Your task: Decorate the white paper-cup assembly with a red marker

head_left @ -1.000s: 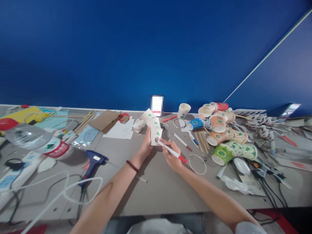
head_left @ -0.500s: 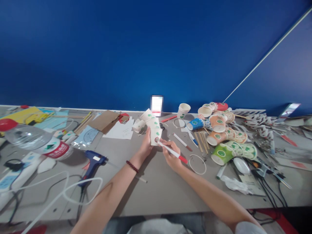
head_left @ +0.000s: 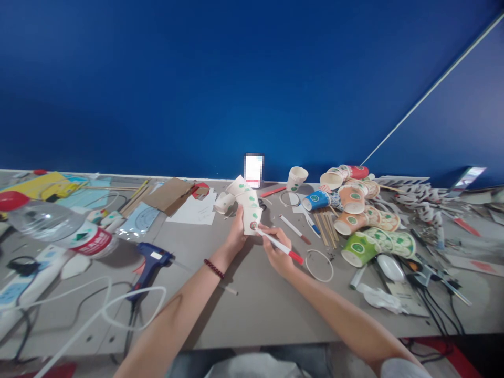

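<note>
My left hand [head_left: 236,231] is closed around a curved chain of joined white paper cups [head_left: 249,202] with green prints, held above the middle of the table. A dark round mark shows on the nearest cup. In my right hand [head_left: 279,253] sits a white marker [head_left: 277,244] with a red end, gripped like a pen. Its tip meets the cup at or beside the round mark; whether it touches is too small to tell. A capped white marker [head_left: 293,229] lies on the table just past my right hand.
Stacked coloured paper cups [head_left: 358,249] lie on the right, with wooden sticks [head_left: 326,230] beside them. A white cup stack [head_left: 296,179] stands near the wall. On the left are a blue glue gun [head_left: 151,269], a plastic bottle [head_left: 59,226], a power strip [head_left: 31,283] and cardboard [head_left: 171,195].
Hardly anything differs. The marker tip shifts very slightly at the round mark, while both hands and the cup chain stay in place.
</note>
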Action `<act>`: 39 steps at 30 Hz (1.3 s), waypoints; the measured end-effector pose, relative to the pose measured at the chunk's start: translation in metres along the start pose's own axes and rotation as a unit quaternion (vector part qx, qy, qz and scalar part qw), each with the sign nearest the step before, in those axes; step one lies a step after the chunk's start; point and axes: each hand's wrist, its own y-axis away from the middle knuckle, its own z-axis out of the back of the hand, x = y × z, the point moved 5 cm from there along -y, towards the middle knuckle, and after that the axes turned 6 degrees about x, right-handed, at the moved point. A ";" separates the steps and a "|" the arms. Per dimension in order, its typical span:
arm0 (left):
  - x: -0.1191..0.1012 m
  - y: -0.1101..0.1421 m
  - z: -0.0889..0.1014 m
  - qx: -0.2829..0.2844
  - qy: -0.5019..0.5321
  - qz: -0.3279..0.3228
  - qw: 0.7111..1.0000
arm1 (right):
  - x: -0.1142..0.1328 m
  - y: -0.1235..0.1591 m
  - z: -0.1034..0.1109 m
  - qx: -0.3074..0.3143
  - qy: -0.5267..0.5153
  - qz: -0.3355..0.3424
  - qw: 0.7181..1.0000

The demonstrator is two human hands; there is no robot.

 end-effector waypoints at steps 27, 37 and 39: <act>0.000 0.002 0.001 0.009 -0.018 0.008 1.000 | -0.006 0.000 0.001 -0.006 0.003 -0.050 0.999; 0.002 0.000 0.003 0.024 -0.017 -0.001 1.000 | -0.006 0.001 0.000 -0.013 -0.014 -0.045 0.999; 0.001 0.000 0.002 0.028 -0.011 -0.007 1.000 | -0.007 0.001 0.000 -0.018 -0.018 -0.044 0.999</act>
